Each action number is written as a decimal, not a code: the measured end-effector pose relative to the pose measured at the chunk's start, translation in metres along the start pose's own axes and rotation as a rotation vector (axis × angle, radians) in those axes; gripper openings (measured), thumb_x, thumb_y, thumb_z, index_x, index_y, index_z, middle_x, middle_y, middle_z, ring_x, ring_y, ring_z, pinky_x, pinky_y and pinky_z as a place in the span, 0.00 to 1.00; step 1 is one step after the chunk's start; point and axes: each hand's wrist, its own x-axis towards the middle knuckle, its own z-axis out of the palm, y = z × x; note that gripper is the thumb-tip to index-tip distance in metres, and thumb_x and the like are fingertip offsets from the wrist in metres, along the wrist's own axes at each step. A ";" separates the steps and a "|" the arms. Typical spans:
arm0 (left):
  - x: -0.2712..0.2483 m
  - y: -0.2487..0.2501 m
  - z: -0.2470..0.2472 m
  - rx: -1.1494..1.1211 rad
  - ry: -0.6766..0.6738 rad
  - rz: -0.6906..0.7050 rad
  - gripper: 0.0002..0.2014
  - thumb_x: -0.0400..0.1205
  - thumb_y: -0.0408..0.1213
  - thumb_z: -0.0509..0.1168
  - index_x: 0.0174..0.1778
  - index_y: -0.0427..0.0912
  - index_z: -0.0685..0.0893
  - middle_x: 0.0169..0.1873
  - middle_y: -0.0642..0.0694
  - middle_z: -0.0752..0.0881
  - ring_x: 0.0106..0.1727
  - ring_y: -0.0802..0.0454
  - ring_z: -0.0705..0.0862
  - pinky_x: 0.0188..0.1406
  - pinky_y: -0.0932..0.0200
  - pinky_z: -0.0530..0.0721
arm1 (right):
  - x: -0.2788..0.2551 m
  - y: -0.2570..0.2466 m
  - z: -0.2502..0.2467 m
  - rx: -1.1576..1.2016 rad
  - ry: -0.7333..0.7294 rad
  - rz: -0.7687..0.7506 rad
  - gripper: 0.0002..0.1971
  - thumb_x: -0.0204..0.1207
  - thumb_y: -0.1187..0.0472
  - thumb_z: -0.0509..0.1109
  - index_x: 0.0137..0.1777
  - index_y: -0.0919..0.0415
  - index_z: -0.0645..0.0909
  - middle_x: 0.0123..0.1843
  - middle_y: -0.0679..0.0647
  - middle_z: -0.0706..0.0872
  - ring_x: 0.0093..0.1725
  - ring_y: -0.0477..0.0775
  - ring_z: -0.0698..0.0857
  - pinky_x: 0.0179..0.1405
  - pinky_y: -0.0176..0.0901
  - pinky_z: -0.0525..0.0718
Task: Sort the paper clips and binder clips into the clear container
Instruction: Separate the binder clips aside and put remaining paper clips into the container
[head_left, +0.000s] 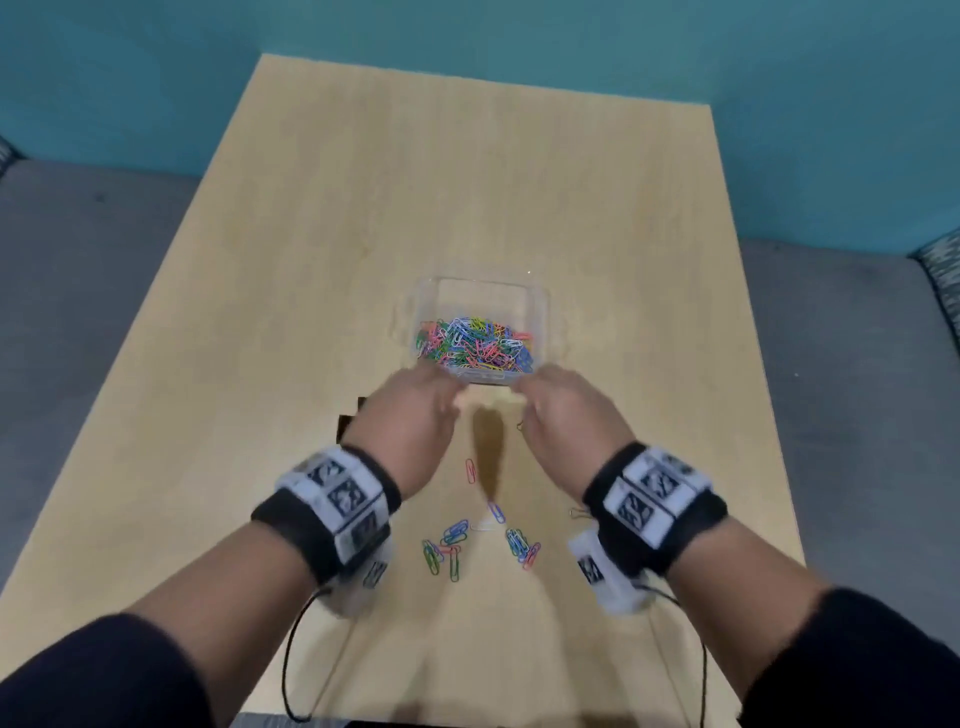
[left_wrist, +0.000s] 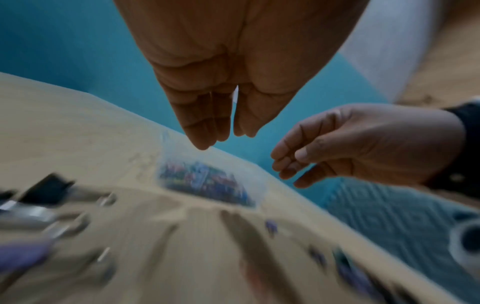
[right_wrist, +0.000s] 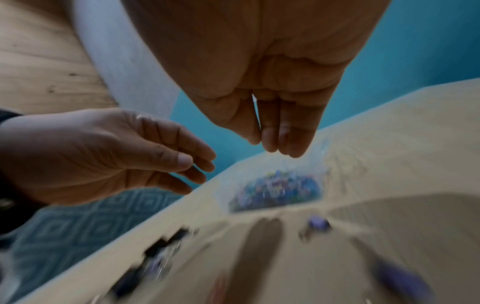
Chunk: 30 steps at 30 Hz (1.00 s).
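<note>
Clear plastic rectangular container (head_left: 540, 306) sits mid-table on the light wood-grain tabletop (head_left: 311, 234), w/ a heap of multicoloured paper clips (head_left: 475, 345) piled toward its near side. Your left hand (head_left: 410, 415) and right hand (head_left: 569, 415) hang side by side just above the container's near rim, apart from each other. Left hand in the left wrist view (left_wrist: 221, 98): fingers straight and pressed together, thumb alongside, tips pointing down at the container, nothing visible between them. Right hand in the right wrist view (right_wrist: 280, 102): same, fingers straight and together, thumb close beside, holding nothing you can see. Loose coloured paper clips (head_left: 452, 540) lie scattered on the table btwn your wrists, nearer you than the container, incl. a pink one (head_left: 471, 470) on its own. Black binder clips (left_wrist: 48, 191) lie off to the left, blurred; in the head view mostly hidden behind your left hand.
</note>
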 end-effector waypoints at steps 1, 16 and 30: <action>-0.017 0.000 0.012 0.038 -0.099 0.063 0.15 0.77 0.28 0.63 0.60 0.41 0.83 0.58 0.39 0.83 0.56 0.37 0.82 0.55 0.45 0.81 | -0.020 -0.001 0.009 -0.039 -0.079 -0.019 0.12 0.73 0.68 0.60 0.53 0.61 0.81 0.51 0.59 0.82 0.53 0.64 0.79 0.47 0.52 0.79; -0.132 -0.004 0.048 0.120 -0.220 0.015 0.22 0.71 0.39 0.70 0.61 0.43 0.82 0.56 0.46 0.83 0.50 0.44 0.80 0.50 0.52 0.84 | -0.144 0.014 0.064 -0.138 -0.330 -0.126 0.32 0.70 0.67 0.62 0.76 0.58 0.63 0.71 0.55 0.73 0.61 0.60 0.74 0.56 0.50 0.81; -0.108 0.026 0.074 -0.003 -0.196 -0.203 0.07 0.76 0.31 0.66 0.47 0.46 0.81 0.46 0.49 0.74 0.43 0.47 0.74 0.38 0.47 0.81 | -0.098 -0.029 0.085 -0.003 -0.226 0.113 0.20 0.67 0.77 0.57 0.54 0.57 0.72 0.57 0.56 0.70 0.51 0.57 0.69 0.40 0.44 0.65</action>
